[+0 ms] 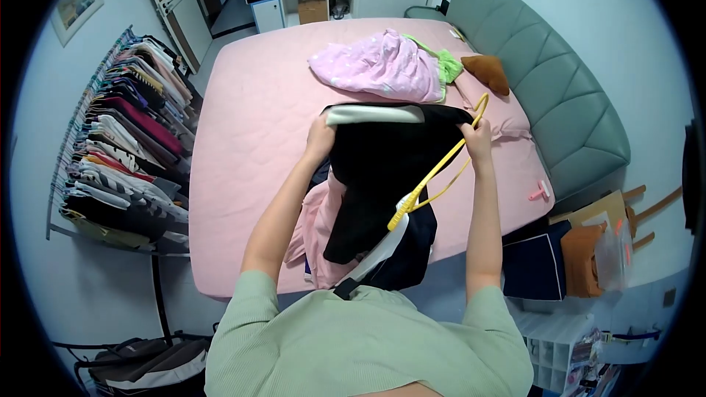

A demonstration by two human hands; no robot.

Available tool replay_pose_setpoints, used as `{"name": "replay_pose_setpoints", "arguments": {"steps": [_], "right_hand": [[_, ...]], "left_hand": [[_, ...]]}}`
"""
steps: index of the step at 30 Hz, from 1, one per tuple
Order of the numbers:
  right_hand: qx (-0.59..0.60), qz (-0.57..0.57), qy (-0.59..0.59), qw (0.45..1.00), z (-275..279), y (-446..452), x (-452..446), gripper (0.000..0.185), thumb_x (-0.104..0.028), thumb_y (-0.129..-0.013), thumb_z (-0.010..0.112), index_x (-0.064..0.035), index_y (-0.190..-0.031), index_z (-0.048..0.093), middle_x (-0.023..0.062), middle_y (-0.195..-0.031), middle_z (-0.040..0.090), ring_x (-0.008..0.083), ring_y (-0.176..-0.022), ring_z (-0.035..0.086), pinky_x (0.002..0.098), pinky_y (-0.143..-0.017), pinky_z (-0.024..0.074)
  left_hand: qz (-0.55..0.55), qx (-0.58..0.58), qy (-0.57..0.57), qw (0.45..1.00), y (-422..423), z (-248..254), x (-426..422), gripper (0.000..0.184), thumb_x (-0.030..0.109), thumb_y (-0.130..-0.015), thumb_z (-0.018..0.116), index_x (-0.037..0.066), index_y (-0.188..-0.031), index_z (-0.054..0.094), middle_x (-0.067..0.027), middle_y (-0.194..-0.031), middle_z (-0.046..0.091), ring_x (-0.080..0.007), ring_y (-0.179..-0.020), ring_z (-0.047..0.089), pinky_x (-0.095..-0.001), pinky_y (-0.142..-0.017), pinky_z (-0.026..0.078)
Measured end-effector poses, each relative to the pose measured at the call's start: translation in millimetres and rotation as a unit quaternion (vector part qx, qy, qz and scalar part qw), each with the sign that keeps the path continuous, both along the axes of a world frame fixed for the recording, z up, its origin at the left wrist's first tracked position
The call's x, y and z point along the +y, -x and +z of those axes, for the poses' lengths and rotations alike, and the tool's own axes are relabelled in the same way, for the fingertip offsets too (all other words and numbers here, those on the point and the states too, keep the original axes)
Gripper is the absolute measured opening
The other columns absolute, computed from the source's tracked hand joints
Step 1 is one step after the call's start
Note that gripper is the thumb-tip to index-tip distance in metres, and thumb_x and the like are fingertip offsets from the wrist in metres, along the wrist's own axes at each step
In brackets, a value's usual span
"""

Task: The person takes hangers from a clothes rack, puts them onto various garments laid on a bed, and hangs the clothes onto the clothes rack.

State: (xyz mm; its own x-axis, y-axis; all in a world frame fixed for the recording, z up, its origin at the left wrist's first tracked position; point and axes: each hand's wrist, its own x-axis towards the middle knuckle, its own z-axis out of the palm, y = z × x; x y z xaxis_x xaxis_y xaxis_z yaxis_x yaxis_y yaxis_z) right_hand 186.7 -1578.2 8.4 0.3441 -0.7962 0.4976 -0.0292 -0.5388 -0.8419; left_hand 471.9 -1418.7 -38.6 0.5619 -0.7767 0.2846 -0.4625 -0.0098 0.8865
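A black garment [382,147] hangs spread between my hands, a pale strip showing along its top edge. My left hand [321,137] is closed on its top left corner. At the other corner, my right hand [476,140] grips the cloth together with a yellow clothes hanger [441,164]. The hanger slants down across the front of the garment, its lower end close to my body. Beneath lie a pink garment [318,224] and dark navy cloth [412,250], partly hidden at the near edge of the bed.
The pink-sheeted bed [250,117] carries a bunched lilac blanket [382,66], a brown cushion [485,73] and a pink-handled tool [540,191]. Left stands a rack of hung clothes [132,140]. Bags and a brown box-like item [585,261] stand at the right.
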Motion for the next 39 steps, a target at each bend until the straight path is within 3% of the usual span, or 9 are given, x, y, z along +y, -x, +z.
{"name": "replay_pose_setpoints", "arguments": {"steps": [4,7,9,18,20,26,31,34,39], "right_hand": [[-0.035,0.021,0.010,0.999,4.2,-22.2,6.2,0.015,-0.003,-0.076,0.060,0.0055,-0.088,0.063,-0.0023,-0.069,0.055,0.0068,-0.061,0.048,0.0215,-0.055,0.0379],[-0.111,0.040,-0.007,0.993,37.0,-39.6,28.8,0.012,-0.002,-0.078,0.060,0.0048,-0.087,0.063,-0.0023,-0.071,0.057,0.0064,-0.063,0.049,0.0211,-0.058,0.0395],[-0.143,0.096,-0.026,0.985,49.2,-44.7,38.6,0.012,-0.001,-0.077,0.060,0.0027,-0.088,0.063,-0.0013,-0.076,0.059,0.0067,-0.068,0.051,0.0211,-0.063,0.0415],[-0.147,0.095,-0.063,0.983,41.9,-63.6,46.3,0.018,0.006,-0.074,0.058,0.0044,-0.091,0.063,0.0033,-0.084,0.063,0.0113,-0.077,0.057,0.0222,-0.074,0.0450],[-0.133,0.111,-0.051,0.984,40.6,-74.4,49.6,0.018,0.007,-0.073,0.059,0.0036,-0.090,0.064,0.0027,-0.082,0.063,0.0111,-0.077,0.058,0.0217,-0.074,0.0450],[-0.056,0.168,0.061,0.982,51.1,-129.1,89.0,0.022,0.006,-0.069,0.058,0.0032,-0.090,0.065,0.0059,-0.080,0.065,0.0114,-0.075,0.059,0.0235,-0.072,0.0461],[-0.068,0.248,0.037,0.966,55.2,-189.4,143.2,0.022,0.002,-0.073,0.057,0.0005,-0.092,0.067,-0.0028,-0.062,0.056,0.0018,-0.052,0.044,0.0169,-0.046,0.0318],[-0.030,0.318,0.010,0.948,61.9,-217.4,179.7,0.022,0.005,-0.075,0.058,0.0049,-0.096,0.064,0.0047,-0.086,0.065,0.0097,-0.077,0.059,0.0209,-0.073,0.0454],[-0.030,0.404,-0.008,0.914,54.2,-268.7,245.8,0.024,0.007,-0.074,0.054,0.0047,-0.095,0.064,0.0053,-0.084,0.066,0.0102,-0.077,0.059,0.0204,-0.072,0.0458]], "left_hand": [[0.036,-0.035,0.237,0.970,-24.4,82.2,0.2,0.021,0.010,-0.080,0.048,-0.003,-0.091,0.062,-0.0222,-0.076,0.063,-0.0228,-0.075,0.064,-0.0365,-0.064,0.047],[0.062,-0.239,0.186,0.951,-30.3,171.9,40.8,0.017,0.006,-0.070,0.054,0.000,-0.084,0.061,-0.0205,-0.075,0.061,-0.0345,-0.072,0.062,-0.0335,-0.061,0.047],[0.005,-0.240,0.147,0.960,-33.1,191.0,62.8,0.018,0.008,-0.066,0.060,-0.002,-0.081,0.059,-0.0175,-0.070,0.060,-0.0253,-0.064,0.061,-0.0304,-0.059,0.046],[-0.047,-0.110,-0.019,0.993,-43.1,172.6,162.5,0.018,0.007,-0.065,0.071,0.003,-0.070,0.055,0.0027,-0.064,0.050,-0.0045,-0.061,0.045,-0.0190,-0.055,0.036],[-0.036,-0.058,0.058,0.996,-57.8,169.2,175.3,0.015,0.004,-0.068,0.067,0.003,-0.069,0.052,0.0033,-0.065,0.051,-0.0037,-0.061,0.045,-0.0177,-0.055,0.035],[0.192,-0.106,0.209,0.953,-82.2,174.6,233.1,0.018,-0.006,-0.074,0.054,0.004,-0.067,0.040,0.0046,-0.064,0.035,-0.0048,-0.063,0.032,-0.0196,-0.056,0.028],[0.318,-0.121,0.267,0.902,-87.5,177.0,309.6,0.024,-0.007,-0.076,0.052,0.006,-0.067,0.034,0.0055,-0.065,0.031,-0.0046,-0.063,0.029,-0.0188,-0.057,0.025],[0.386,-0.164,0.269,0.867,-87.0,179.1,362.6,0.023,-0.007,-0.075,0.051,0.006,-0.067,0.034,0.0054,-0.065,0.031,-0.0050,-0.063,0.028,-0.0194,-0.057,0.026],[0.471,-0.173,0.203,0.841,-75.8,169.5,453.0,0.020,-0.008,-0.070,0.047,0.006,-0.068,0.033,0.0038,-0.065,0.029,-0.0055,-0.063,0.029,-0.0194,-0.057,0.026]]}}
